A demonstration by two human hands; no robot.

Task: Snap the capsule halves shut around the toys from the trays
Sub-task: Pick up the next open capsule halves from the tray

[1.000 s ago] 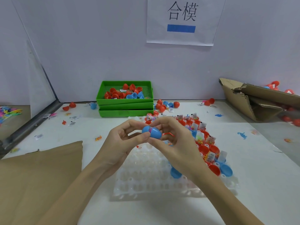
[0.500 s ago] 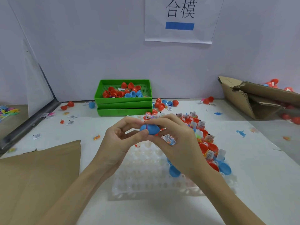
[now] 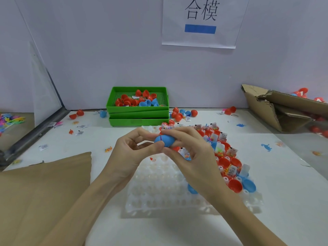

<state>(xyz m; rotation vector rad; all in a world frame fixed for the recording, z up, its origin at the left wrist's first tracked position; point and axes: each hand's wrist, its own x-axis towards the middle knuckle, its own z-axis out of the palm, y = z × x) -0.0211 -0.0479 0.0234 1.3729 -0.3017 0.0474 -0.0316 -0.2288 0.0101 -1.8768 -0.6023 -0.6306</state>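
Note:
A blue capsule [image 3: 166,140] is held between both hands above the clear plastic tray [image 3: 159,194]; a thin dark seam shows between its two halves. My left hand [image 3: 131,153] pinches its left end with thumb and fingers. My right hand [image 3: 191,153] grips its right end and also holds a small wrapped toy packet [image 3: 185,153] under its fingers. The tray's right part carries red and blue capsule halves [image 3: 234,185] with packeted toys [image 3: 230,170]; its left part shows bare cups.
Stacked green trays [image 3: 138,114] with loose red and blue halves stand at the back. Torn cardboard box [image 3: 284,110] lies at the right, brown cardboard sheet [image 3: 39,192] at the front left. Loose capsules [image 3: 179,114], labels and small toys scatter over the white table.
The pink gap between the capsule halves has narrowed to a thin seam as both hands pressed them together. The hands stayed in place above the tray.

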